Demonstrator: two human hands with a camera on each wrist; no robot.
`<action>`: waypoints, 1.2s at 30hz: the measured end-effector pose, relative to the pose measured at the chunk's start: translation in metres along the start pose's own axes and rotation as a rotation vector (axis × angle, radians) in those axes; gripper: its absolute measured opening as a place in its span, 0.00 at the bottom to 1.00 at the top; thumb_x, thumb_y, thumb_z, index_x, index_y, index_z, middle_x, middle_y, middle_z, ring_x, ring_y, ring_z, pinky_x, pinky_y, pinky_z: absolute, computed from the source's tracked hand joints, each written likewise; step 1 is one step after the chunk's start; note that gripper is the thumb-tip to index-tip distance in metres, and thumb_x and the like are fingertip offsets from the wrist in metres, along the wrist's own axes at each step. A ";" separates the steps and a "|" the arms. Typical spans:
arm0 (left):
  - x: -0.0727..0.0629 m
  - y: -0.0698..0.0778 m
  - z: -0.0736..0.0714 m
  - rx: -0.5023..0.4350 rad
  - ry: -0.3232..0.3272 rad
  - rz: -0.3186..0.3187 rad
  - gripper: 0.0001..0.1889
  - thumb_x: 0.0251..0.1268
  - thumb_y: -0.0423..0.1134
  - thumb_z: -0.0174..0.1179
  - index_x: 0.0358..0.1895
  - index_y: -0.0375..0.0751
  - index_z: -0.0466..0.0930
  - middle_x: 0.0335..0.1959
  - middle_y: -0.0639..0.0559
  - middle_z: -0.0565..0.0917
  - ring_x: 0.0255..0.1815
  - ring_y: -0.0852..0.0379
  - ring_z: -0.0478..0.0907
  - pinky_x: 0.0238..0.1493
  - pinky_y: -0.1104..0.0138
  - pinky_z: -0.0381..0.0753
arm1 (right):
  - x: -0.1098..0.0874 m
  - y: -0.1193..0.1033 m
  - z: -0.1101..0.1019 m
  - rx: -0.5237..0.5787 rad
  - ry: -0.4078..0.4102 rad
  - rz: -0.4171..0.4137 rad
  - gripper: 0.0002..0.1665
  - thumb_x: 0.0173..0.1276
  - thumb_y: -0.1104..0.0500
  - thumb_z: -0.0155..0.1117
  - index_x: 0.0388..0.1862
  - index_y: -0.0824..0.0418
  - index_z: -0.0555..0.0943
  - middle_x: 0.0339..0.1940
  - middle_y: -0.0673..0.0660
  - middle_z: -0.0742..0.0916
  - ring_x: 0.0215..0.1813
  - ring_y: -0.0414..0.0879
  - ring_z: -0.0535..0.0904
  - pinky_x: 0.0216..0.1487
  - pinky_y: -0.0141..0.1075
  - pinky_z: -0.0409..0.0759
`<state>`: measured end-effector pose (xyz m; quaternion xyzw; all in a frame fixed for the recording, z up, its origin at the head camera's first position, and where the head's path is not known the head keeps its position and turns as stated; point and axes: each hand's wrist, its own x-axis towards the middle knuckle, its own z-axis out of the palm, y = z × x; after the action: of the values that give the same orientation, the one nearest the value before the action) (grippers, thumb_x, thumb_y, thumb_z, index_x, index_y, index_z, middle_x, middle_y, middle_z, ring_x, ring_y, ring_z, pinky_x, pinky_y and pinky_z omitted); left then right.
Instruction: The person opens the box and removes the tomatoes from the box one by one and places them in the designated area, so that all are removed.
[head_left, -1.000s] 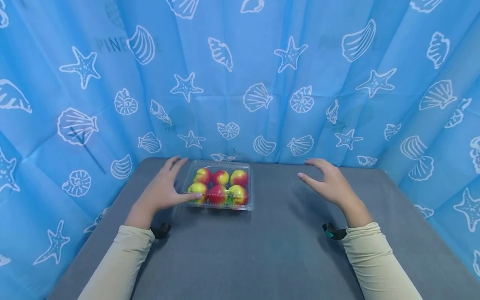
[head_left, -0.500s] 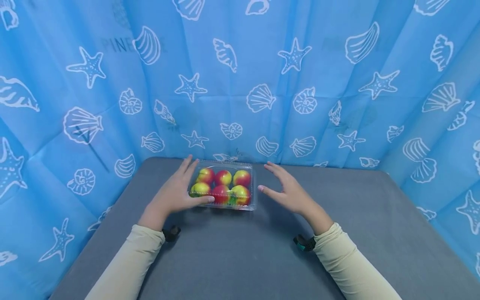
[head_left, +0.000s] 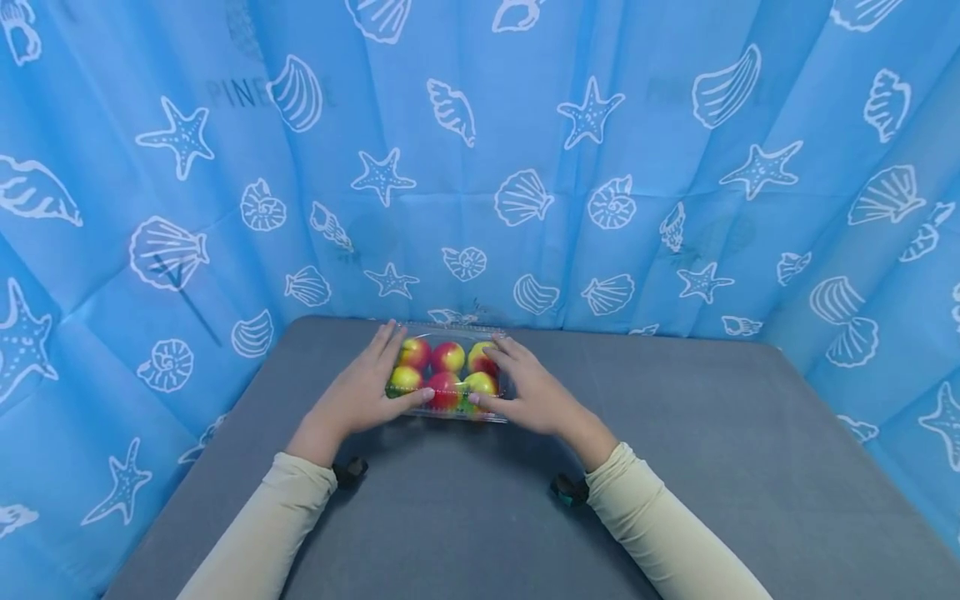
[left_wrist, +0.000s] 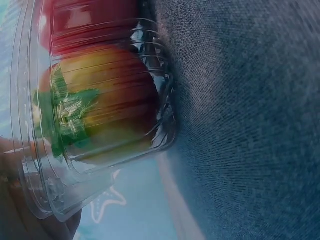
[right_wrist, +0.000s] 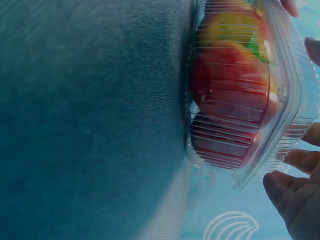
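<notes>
A clear plastic clamshell box (head_left: pixel 457 413) sits at the back of the table, holding several red and yellow round fruits (head_left: pixel 447 357). At its left side is my left hand (head_left: pixel 351 406), fingers along that side and thumb reaching over the front of the lid. My right hand (head_left: pixel 542 402) is at the right side, its fingers and thumb extended over the lid. Through the wall in the left wrist view, a fruit (left_wrist: pixel 117 100) shows a green leafy top. Fingers (right_wrist: pixel 300 160) lie by the lid's rim in the right wrist view; firm contact is hard to judge.
The grey table (head_left: pixel 480 517) carries the box near its far edge. Behind and around it hangs a blue curtain (head_left: pixel 465 208) printed with white shells and starfish. Each wrist wears a dark band (head_left: pixel 570 490).
My right hand has swung left from the table's right half to the box's right side. My left hand has shifted slightly right, thumb further over the lid. The box stays in place.
</notes>
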<state>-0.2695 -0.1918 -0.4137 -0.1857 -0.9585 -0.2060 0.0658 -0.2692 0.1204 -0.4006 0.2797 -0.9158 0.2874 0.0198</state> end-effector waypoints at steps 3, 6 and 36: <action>0.000 0.002 0.002 0.004 -0.003 -0.004 0.62 0.62 0.81 0.56 0.88 0.45 0.45 0.91 0.43 0.45 0.90 0.37 0.46 0.79 0.36 0.64 | -0.001 0.002 0.001 -0.016 -0.012 0.002 0.51 0.71 0.32 0.68 0.82 0.58 0.69 0.88 0.58 0.63 0.90 0.59 0.49 0.81 0.65 0.64; 0.000 0.006 0.003 0.005 -0.019 -0.012 0.63 0.62 0.82 0.55 0.88 0.42 0.46 0.90 0.43 0.46 0.90 0.38 0.45 0.80 0.36 0.64 | -0.003 0.004 0.000 -0.014 -0.021 0.016 0.51 0.71 0.32 0.68 0.82 0.58 0.69 0.88 0.58 0.63 0.91 0.58 0.48 0.81 0.65 0.64; 0.008 0.036 0.024 0.015 -0.028 -0.008 0.63 0.62 0.83 0.53 0.88 0.41 0.46 0.91 0.44 0.45 0.91 0.42 0.42 0.79 0.42 0.69 | -0.022 0.027 -0.027 0.009 -0.061 0.034 0.50 0.66 0.34 0.74 0.81 0.55 0.72 0.87 0.59 0.65 0.89 0.62 0.52 0.73 0.67 0.74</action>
<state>-0.2638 -0.1485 -0.4206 -0.1841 -0.9616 -0.1966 0.0530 -0.2681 0.1637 -0.3964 0.2727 -0.9194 0.2831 -0.0144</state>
